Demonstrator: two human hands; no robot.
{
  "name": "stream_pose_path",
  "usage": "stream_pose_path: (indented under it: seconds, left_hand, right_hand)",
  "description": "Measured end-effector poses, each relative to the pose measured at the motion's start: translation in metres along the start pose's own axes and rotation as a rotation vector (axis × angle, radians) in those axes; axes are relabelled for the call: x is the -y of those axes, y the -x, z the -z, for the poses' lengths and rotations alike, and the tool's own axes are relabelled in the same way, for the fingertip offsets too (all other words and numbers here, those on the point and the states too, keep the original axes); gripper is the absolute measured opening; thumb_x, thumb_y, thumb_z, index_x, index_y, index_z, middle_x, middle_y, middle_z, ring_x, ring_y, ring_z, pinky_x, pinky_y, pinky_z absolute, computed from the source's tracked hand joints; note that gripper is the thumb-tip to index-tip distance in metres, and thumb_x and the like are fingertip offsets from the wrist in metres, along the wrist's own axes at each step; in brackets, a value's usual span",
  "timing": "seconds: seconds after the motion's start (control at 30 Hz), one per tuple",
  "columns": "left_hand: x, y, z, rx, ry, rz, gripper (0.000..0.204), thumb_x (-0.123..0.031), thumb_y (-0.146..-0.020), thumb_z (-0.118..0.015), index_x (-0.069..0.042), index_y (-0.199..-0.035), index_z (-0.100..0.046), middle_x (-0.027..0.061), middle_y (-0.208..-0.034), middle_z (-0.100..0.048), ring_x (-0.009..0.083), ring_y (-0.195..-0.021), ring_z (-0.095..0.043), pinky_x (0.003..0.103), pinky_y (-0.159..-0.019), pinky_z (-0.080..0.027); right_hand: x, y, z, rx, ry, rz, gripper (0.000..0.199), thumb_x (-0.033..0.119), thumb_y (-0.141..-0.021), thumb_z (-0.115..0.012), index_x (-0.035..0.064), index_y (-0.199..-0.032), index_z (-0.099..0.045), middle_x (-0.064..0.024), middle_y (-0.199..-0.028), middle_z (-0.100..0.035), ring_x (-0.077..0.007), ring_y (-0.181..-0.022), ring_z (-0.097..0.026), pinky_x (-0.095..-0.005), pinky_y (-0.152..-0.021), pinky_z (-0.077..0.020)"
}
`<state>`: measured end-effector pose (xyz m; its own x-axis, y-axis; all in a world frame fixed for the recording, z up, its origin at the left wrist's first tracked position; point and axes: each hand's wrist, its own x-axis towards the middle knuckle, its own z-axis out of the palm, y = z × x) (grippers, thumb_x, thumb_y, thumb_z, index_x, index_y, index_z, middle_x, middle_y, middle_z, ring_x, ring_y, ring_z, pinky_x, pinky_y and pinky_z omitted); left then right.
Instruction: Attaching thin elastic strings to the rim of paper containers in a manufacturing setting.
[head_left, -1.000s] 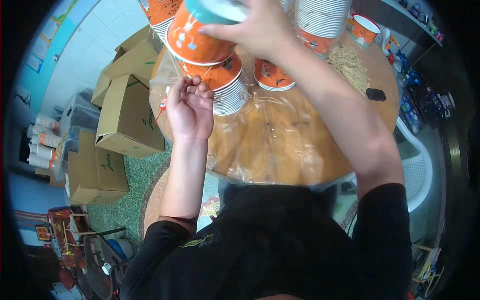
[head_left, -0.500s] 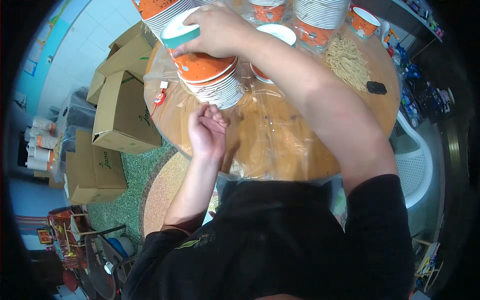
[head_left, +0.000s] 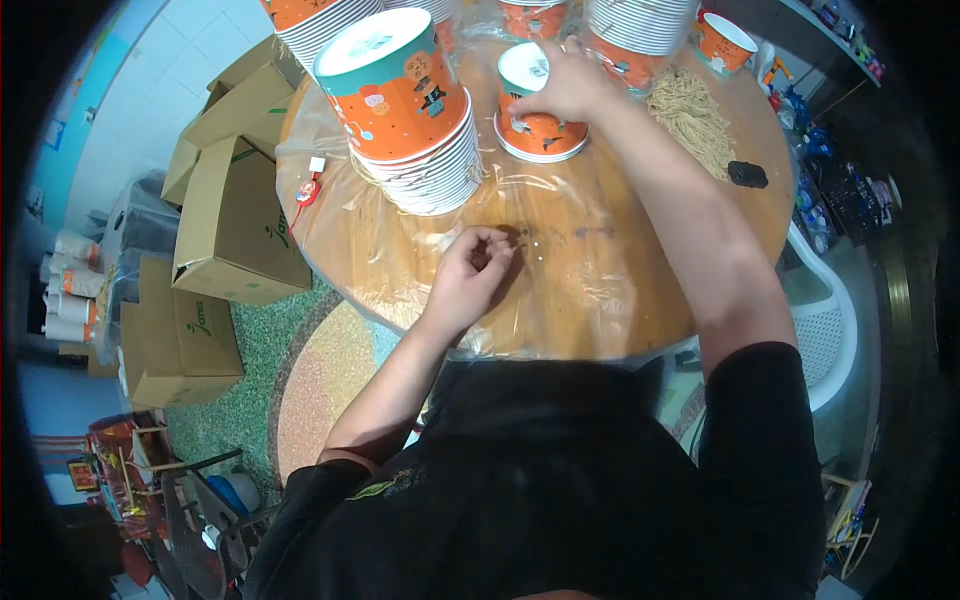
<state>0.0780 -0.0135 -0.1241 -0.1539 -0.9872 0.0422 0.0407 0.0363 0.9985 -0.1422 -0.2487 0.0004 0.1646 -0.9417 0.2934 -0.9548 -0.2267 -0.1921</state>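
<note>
My right hand (head_left: 572, 85) is wrapped around the far right side of an upside-down orange paper bucket (head_left: 535, 130), its thumb on the near face. Beneath that bucket, a few white rims show stacked together. To its left rises a taller stack of upside-down paper buckets (head_left: 400, 105), with a teal band and white base on top. No hand touches this tall stack. Close above the tabletop, in front of both stacks, my left hand (head_left: 478, 275) is closed with curled fingers, and nothing shows in it.
Plastic film covers the round wooden table (head_left: 560, 300). More bucket stacks (head_left: 640, 45) line its far side. A heap of tan strings (head_left: 690, 120) and a black object (head_left: 747, 174) lie right. Cardboard boxes (head_left: 235, 230) stand left; a white plastic chair (head_left: 830, 320) stands right.
My right hand has left the tall stack's top and moved right onto the shorter bucket stack. My left hand has moved right, away from the tall stack, and its fingers have curled in.
</note>
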Motion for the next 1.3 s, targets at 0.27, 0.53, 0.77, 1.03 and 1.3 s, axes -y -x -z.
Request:
stream_pose_path:
  seconds: [0.27,0.53,0.77,1.03,1.3]
  left_hand:
    - [0.002,-0.074,-0.010,-0.085,-0.172,-0.165,0.048,-0.013,-0.106,-0.076,0.006,-0.145,-0.058,0.0120,-0.119,-0.073,0.0223,-0.102,-0.074,0.034,-0.090,-0.062]
    - [-0.032,-0.138,-0.043,-0.082,0.410,0.209,0.027,-0.025,-0.121,-0.053,-0.001,-0.132,-0.059,0.0083,-0.113,-0.073,0.0186,-0.091,-0.076,0.031,-0.076,-0.063]
    - [-0.021,-0.138,-0.065,-0.093,0.372,0.073,0.024,-0.026,-0.123,-0.051,-0.005,-0.121,-0.062,0.0055,-0.091,-0.074,0.0122,-0.072,-0.071,0.028,-0.065,-0.057]
    - [-0.017,-0.138,-0.074,-0.199,0.090,-0.160,0.025,-0.024,-0.123,-0.049,-0.004,-0.113,-0.060,0.0039,-0.075,-0.065,0.0090,-0.058,-0.055,0.028,-0.053,-0.044]
    - [-0.031,-0.135,-0.064,-0.430,-0.243,-0.462,0.027,-0.018,-0.115,-0.057,0.006,-0.105,-0.064,0.0225,-0.091,-0.073,0.0339,-0.087,-0.073,0.048,-0.079,-0.055]
  right_hand:
    - [0.003,-0.005,0.025,-0.048,-0.209,-0.055,0.123,0.071,-0.070,-0.097,0.0024,-0.163,-0.054,-0.0276,-0.149,-0.068,-0.0381,-0.132,-0.073,-0.0477,-0.111,-0.0591]
    - [-0.027,0.017,0.036,-0.050,-0.609,-0.108,0.118,0.059,-0.076,-0.101,-0.0078,-0.160,-0.051,-0.0250,-0.144,-0.072,-0.0285,-0.125,-0.075,-0.0413,-0.101,-0.0632]
    - [-0.061,0.049,0.025,-0.133,-1.016,-0.213,0.110,0.052,-0.078,-0.103,-0.0108,-0.154,-0.053,-0.0225,-0.138,-0.074,-0.0262,-0.123,-0.075,-0.0403,-0.104,-0.0606]
    - [-0.067,0.082,0.021,-0.153,-1.308,-0.362,0.112,0.048,-0.084,-0.100,-0.0089,-0.163,-0.044,-0.0262,-0.151,-0.064,-0.0306,-0.137,-0.066,-0.0435,-0.113,-0.0547]
    - [-0.117,0.103,0.026,-0.356,-1.476,-0.395,0.098,0.050,-0.095,-0.090,-0.0072,-0.162,-0.047,-0.0234,-0.143,-0.069,-0.0279,-0.134,-0.068,-0.0440,-0.115,-0.0527]
